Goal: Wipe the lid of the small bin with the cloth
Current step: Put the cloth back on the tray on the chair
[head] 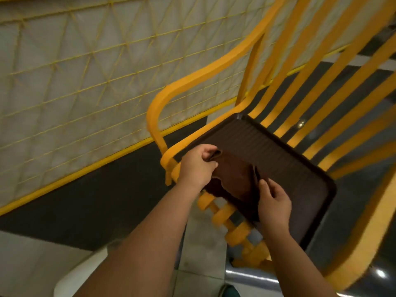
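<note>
Lid (278,155): dark brown, ribbed, rectangular with rounded corners and a raised rim, seen tilted in the head view at centre right. Cloth (234,179), also dark brown, lies on the near-left part of the lid, between the two hands. The body of the bin under the lid is not visible.

Left hand (198,167): fingers closed in a grip on the cloth's far-left corner, at the lid's left edge. Right hand (274,203): fingers pinched together on the cloth's near-right edge, over the lid's near side. Cloth hangs slightly past the lid's near-left edge.

Open room: the far and right parts of the lid surface are bare up to the rim.

Surroundings: yellow slatted chair (310,86) directly behind and around the lid; its curved armrest (162,108) runs just beside the left hand and the lid's left edge. Slats pass close behind the far rim. Yellow wire mesh panel (85,71) fills the upper left. Tiled floor (199,243) below.

Hard to make out: cloth and lid are nearly the same colour, so the cloth's outline is uncertain. A white curved object at the bottom left is cut off. Frame edges are motion-blurred.
</note>
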A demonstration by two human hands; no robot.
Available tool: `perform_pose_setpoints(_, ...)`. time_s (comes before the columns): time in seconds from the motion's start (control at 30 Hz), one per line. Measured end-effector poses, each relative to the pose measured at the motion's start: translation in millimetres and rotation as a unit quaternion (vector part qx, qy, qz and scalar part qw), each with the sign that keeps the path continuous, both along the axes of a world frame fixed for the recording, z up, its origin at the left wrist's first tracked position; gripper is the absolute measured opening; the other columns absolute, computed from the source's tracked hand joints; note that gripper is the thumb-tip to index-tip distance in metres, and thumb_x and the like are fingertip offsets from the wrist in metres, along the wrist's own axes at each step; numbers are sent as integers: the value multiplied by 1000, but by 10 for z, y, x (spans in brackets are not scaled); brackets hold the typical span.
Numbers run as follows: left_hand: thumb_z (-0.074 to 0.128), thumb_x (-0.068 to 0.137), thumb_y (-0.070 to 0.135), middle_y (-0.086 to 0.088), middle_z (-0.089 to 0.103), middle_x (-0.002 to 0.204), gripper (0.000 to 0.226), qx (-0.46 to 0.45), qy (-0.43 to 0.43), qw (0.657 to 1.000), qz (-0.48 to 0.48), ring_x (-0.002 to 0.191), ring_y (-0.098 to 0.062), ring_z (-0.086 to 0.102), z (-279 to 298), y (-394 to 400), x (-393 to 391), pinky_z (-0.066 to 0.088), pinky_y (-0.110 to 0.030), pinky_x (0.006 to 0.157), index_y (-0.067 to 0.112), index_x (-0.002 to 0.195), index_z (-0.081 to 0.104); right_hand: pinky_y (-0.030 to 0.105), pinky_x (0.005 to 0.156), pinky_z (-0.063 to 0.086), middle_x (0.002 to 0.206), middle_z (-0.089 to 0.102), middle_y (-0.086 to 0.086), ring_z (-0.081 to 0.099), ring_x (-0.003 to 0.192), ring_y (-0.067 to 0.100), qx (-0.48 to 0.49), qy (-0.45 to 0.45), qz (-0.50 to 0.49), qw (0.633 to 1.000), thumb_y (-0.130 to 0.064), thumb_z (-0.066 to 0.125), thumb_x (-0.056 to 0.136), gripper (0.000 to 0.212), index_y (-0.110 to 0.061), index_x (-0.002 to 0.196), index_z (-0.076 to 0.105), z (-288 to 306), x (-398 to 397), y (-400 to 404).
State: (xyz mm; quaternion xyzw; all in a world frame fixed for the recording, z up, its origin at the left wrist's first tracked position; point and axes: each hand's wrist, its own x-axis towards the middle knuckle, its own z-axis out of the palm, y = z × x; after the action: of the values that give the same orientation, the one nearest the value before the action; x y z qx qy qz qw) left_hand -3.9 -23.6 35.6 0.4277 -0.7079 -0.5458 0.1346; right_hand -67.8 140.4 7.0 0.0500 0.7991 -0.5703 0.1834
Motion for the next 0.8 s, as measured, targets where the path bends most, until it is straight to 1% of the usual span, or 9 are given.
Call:
perform_pose_setpoints(0.1,68,84,6,3,57,106,36,-28,-59,996,-61,102,-16,58,-50,29,-375,45,-23,79,26,113,64,34,98,46,122,62,0,56,112,16,11,-17,-61,998,-32,53,96,36,-18,129,58,-79,-131,83)
perform_pose_setpoints(0.2,68,84,6,-1,60,115,35,-51,-102,990,-81,106,-16,57,-174,17,-584,43,-23,82,24,114,64,28,92,42,122,62,2,56,113,17,24,-21,-87,996,-29,52,97,34,-16,128,58,-153,-251,56)
perform_pose_setpoints(0.3,70,83,10,-1,57,123,43,-68,-123,987,-77,109,-17,56,-325,4,-701,47,-29,90,24,122,59,34,99,43,130,57,2,52,121,20,40,-27,-99,994,-31,50,98,40,-19,136,50,-230,-331,-6)
perform_pose_setpoints(0.4,64,88,19,0,41,140,53,-164,-128,972,-106,129,-18,40,-449,83,-731,39,-33,103,25,137,44,46,107,34,139,49,6,42,130,25,170,46,-101,979,-27,52,96,47,-20,141,40,-308,-325,-30)
perform_pose_setpoints(0.5,46,97,23,2,26,153,47,-270,-117,932,-212,142,-16,18,-542,284,-733,23,-35,115,24,143,35,45,109,28,144,43,5,36,134,23,234,177,-28,956,-15,52,94,49,-19,141,42,-362,-266,-42)
perform_pose_setpoints(0.57,34,100,27,1,9,159,51,-317,-164,879,-316,146,-15,0,-665,392,-719,7,-37,120,24,149,20,43,113,19,151,35,1,25,141,20,258,214,73,939,-13,47,95,49,-19,143,40,-435,-250,-76)
perform_pose_setpoints(0.63,25,102,32,2,-6,160,55,-332,-231,829,-386,145,-15,-12,-815,424,-658,-2,-39,119,24,151,3,40,117,7,158,22,-2,8,147,18,299,192,157,922,-19,38,100,49,-19,148,31,-530,-242,-75)
perform_pose_setpoints(0.67,21,102,34,3,-12,159,56,-332,-264,813,-399,144,-14,-15,-877,430,-611,-5,-40,119,24,151,-4,41,118,3,160,15,-2,1,147,19,321,169,179,914,-22,34,101,50,-19,150,25,-577,-238,-59)
perform_pose_setpoints(0.8,16,102,36,6,-21,156,56,-317,-303,800,-409,143,-12,-19,-936,429,-536,-8,-40,118,25,149,-13,44,119,-4,161,-2,-1,-12,147,22,371,108,214,897,-25,26,102,54,-18,152,7,-667,-209,-9)
